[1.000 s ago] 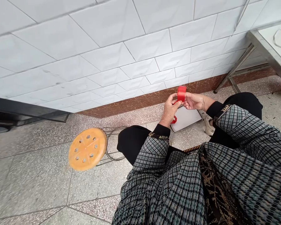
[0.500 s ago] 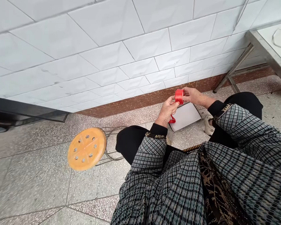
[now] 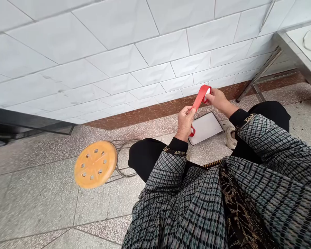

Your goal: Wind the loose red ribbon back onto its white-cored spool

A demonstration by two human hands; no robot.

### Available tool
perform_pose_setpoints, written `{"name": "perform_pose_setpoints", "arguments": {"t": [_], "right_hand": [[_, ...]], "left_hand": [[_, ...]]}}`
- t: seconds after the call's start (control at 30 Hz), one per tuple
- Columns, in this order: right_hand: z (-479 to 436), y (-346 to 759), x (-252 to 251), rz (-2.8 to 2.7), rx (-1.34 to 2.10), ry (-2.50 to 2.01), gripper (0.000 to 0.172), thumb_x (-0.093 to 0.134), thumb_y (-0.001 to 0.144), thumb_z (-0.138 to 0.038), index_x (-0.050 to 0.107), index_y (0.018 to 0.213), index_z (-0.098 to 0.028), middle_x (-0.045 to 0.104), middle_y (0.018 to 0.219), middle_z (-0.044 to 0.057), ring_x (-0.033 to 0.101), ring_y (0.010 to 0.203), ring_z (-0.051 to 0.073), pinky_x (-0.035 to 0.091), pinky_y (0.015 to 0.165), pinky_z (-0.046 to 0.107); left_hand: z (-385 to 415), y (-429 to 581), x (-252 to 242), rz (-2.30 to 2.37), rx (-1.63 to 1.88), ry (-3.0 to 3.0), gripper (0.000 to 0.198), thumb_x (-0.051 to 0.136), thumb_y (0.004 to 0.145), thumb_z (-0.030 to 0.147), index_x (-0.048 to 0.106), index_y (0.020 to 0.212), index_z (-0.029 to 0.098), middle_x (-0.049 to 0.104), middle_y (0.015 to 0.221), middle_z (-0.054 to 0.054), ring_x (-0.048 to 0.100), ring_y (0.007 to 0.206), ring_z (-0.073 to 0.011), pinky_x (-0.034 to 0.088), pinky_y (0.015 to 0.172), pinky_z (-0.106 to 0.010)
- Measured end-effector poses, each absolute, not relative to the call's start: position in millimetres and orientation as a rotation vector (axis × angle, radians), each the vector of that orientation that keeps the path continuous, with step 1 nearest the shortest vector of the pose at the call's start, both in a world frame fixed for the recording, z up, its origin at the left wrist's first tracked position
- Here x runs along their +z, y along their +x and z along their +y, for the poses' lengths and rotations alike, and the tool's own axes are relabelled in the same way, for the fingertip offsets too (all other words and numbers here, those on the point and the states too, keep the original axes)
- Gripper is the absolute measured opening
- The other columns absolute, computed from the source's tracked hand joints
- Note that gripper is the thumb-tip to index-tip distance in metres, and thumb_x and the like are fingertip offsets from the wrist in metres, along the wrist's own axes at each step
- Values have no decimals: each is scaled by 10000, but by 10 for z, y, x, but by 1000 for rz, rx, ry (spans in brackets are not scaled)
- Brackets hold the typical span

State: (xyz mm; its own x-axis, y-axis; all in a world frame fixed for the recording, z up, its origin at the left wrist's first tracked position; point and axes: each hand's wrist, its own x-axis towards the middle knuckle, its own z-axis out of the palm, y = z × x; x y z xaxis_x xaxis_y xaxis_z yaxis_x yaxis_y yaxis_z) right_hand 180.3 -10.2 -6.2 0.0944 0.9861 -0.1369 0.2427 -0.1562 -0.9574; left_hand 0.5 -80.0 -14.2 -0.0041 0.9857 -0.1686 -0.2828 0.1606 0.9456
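A roll of red ribbon [image 3: 205,92] with a white core is in my right hand [image 3: 218,99], whose fingers reach into and around the core. From the roll a length of red ribbon [image 3: 198,101] runs down to my left hand [image 3: 185,121], which pinches it between thumb and fingers. The loose end of the ribbon curls out below my left palm. Beneath both hands, a shallow box or lid [image 3: 206,128] with a pale inside and dark rim lies on the floor between my feet.
To my left stands a round orange stool [image 3: 95,164] with holes in its seat and metal legs. A white tiled wall [image 3: 165,48] rises in front. At the right is a metal-framed table [image 3: 295,48]; a dark panel [image 3: 28,122] stands far left.
My hands have moved apart, the right one up and to the right with the roll. A stretch of ribbon now spans between them.
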Motion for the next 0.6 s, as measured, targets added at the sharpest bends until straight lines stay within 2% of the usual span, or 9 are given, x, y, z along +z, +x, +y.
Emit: {"name": "perform_pose_setpoints", "arguments": {"t": [0.07,0.13,0.37,0.6], "right_hand": [[-179,1725,-30,-1039,1429,-1502,111,678,924,-139,609,870,-208,702,733,29,648,664,162,576,704,282],[-252,1656,27,-903,1554,-1480,156,640,977,-130,626,836,-195,714,717,33,634,618,129,568,661,237],[-333,1604,119,-707,1710,-1397,286,596,1050,-85,653,785,-177,690,680,18,605,580,109,542,601,213],[-373,1584,131,-515,1888,-1356,324,554,1129,-145,689,835,-158,681,651,33,597,575,119,541,575,218]], "left_hand": [[-809,23,-131,1071,1205,823,379,892,886,410,594,771,207,312,543,117,210,471,-55,140,491,-245],[-818,46,-133,1050,1182,798,410,897,872,421,563,752,214,301,527,124,197,458,-51,128,480,-239],[-810,73,-191,1041,1166,776,393,900,857,410,574,765,211,329,506,130,200,437,-42,123,469,-231],[-802,87,-242,1076,1167,842,453,906,868,467,563,727,206,327,494,123,212,447,-43,142,477,-230]]}}
